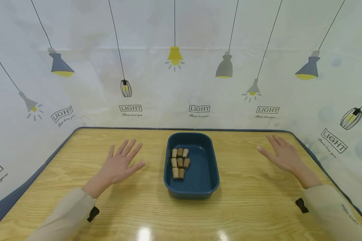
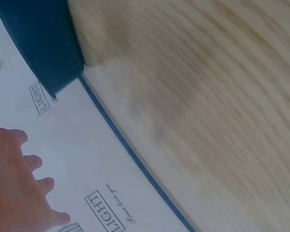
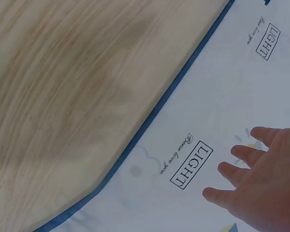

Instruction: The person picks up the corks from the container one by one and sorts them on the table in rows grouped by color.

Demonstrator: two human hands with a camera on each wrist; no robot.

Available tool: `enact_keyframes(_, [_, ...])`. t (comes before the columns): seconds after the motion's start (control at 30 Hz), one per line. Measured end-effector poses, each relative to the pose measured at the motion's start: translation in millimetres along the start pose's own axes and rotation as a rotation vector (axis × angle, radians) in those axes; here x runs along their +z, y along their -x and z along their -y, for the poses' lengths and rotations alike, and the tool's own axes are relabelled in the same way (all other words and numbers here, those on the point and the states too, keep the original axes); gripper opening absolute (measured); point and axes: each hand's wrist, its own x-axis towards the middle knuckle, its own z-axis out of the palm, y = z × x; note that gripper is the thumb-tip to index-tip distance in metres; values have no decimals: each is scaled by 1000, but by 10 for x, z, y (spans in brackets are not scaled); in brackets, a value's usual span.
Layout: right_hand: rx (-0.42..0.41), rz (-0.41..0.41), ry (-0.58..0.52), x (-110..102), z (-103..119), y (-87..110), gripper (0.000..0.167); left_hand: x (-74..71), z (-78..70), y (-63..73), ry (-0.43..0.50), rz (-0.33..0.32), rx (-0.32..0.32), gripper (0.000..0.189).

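Cork stoppers (image 1: pixel 180 163), eight in number, light to mid brown and tapered, are gathered in a deep blue, glossy rectangular tray (image 1: pixel 202 169) with rounded corners. They are arranged close together along the tray's left side in three rows: three in the far row, three in the middle row and two in the near row. Lighter and darker pieces are mixed among them. Whether each stopper is stood upright or laid down cannot be told.

The tray is placed at the middle of a pale yellow wood-grained table (image 1: pixel 244 201), between the two hands. The left hand (image 1: pixel 120 164) is held to the left of the tray, with its fingers straight and spread wide; nothing is gripped by it. The right hand (image 1: pixel 281 154) is held farther to the right, well apart from the tray, its fingers likewise extended and its thumb spread toward the tray; nothing is gripped there either. In both wrist views the fingertips are seen against the pale backdrop.

Both forearms are covered by beige sleeves (image 1: pixel 63 214), and a small black piece is seen beside each cuff. The table is bordered at its far edge by dark blue edging (image 1: pixel 123 128), beyond which a whitish backdrop (image 1: pixel 199 83) is printed with hanging lamps and the word "LIGHT".
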Motion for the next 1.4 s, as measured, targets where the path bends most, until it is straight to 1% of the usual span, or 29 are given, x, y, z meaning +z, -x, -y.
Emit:
enact_keyframes(0.17, [-48,-17,-18,-34,135,-43,74,-14,-158,-24,-11,-6,71,71])
enact_keyframes(0.3, [-80,-20,-27,-52,243,-80,73,-17,-273,-30,-11,-24,120,69])
enact_keyframes(0.37, [-90,-14,-30,-55,300,-108,73,-6,-322,-29,-17,-21,137,69])
enact_keyframes(0.57, [-144,21,-26,-32,509,-217,72,69,-441,-17,-34,14,186,70])
enact_keyframes(0.7, [-164,45,-26,-1,646,-267,71,111,-500,-2,-32,1,217,69])
enact_keyframes(0.8, [-177,61,-41,26,750,-293,71,134,-544,8,-32,11,230,69])
enact_keyframes(1.03, [-244,59,-99,112,959,-373,67,163,-678,26,-15,72,267,71])
enact_keyframes(1.2, [-267,62,-123,108,1074,-420,65,139,-759,36,-10,116,265,72])
enact_keyframes(1.3, [-268,75,-123,93,1139,-455,66,131,-785,43,-6,117,269,72])
enact_keyframes(1.4, [-273,92,-126,70,1207,-497,65,141,-795,53,-12,101,274,72])
